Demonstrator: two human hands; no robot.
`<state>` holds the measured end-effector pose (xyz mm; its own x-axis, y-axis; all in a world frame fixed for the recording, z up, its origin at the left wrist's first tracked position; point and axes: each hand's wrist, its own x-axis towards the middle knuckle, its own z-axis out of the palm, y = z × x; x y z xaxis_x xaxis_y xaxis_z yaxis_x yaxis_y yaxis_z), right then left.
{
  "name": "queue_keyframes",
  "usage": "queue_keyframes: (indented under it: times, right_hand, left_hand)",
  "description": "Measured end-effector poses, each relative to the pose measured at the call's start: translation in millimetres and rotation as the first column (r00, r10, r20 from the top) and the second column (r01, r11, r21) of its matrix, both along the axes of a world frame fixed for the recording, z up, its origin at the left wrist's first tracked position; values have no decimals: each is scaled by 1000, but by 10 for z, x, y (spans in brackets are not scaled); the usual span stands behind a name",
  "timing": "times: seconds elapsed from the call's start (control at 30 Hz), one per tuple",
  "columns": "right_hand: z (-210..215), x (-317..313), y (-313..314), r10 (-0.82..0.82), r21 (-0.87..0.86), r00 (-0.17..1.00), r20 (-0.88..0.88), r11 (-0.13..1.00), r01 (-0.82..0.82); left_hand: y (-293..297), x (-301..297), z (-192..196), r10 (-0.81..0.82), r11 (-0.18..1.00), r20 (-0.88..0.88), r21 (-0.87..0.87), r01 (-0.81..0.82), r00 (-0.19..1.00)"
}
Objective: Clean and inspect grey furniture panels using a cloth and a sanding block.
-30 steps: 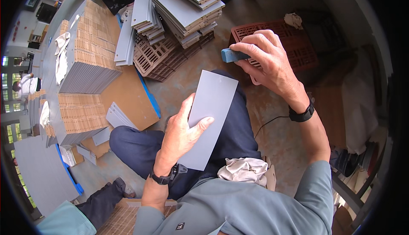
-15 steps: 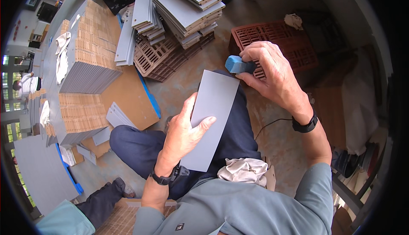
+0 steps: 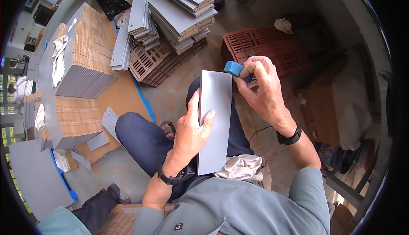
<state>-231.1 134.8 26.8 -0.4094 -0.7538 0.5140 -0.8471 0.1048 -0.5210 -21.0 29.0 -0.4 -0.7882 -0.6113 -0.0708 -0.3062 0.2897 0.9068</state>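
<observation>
A flat grey rectangular panel (image 3: 216,124) stands lengthwise over my lap. My left hand (image 3: 187,137) grips its left edge, thumb on the face and fingers round behind. In my right hand (image 3: 264,90) a blue sponge-like block (image 3: 233,68) is pinched between thumb and fingers, just by the panel's upper right corner. Whether the block touches the panel there I cannot tell. Part of the block is hidden by my fingers. A crumpled pale cloth (image 3: 240,168) lies at my lap, beside the panel's lower end.
Stacked grey panels (image 3: 181,13) rest on a brown plastic crate (image 3: 149,62) ahead. A reddish crate (image 3: 264,43) with a rag (image 3: 283,26) on it stands right of that. Tall panel stacks (image 3: 87,69) fill the left. Other people sit at the far top and lower left.
The panel has turned more upright and shifted slightly. My right hand has come down and left with the blue block, nearer the panel's upper corner.
</observation>
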Motion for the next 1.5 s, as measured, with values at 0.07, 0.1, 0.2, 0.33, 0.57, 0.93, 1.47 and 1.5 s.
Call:
queue_keyframes:
  times: [0.07,0.1,0.2,0.33,0.57,0.93,1.47,1.5]
  right_hand:
    - [-77,104,4,29,-9,997,-74,1000,-30]
    - [-90,159,14,30,-2,993,-113,1000,-31]
    - [-179,261,-49,42,22,970,-240,999,-37]
    - [-151,-9,-155,-136,169,929,-344,964,204]
    - [-10,-229,17,-163,151,912,-378,960,234]
    - [-210,-423,-1,-143,195,952,-270,960,199]
    - [-2125,-1564,1138,-561,380,823,-83,746,547]
    - [-2141,-1564,1096,-560,381,824,-83,747,545]
  left_hand:
    - [6,-16,-2,-2,999,-8,-50,2,1000]
    - [14,-21,8,-2,999,-12,-51,2,1000]
    - [52,-55,31,-12,999,66,-50,16,998]
    - [88,-96,13,-12,1000,7,-23,12,1000]
    - [69,-103,68,-22,999,34,-23,23,999]
    - [34,-76,63,-11,1000,79,2,10,997]
    - [-11,-27,-159,-25,967,-140,249,60,990]
    - [-5,-28,-182,-23,972,-170,225,61,985]
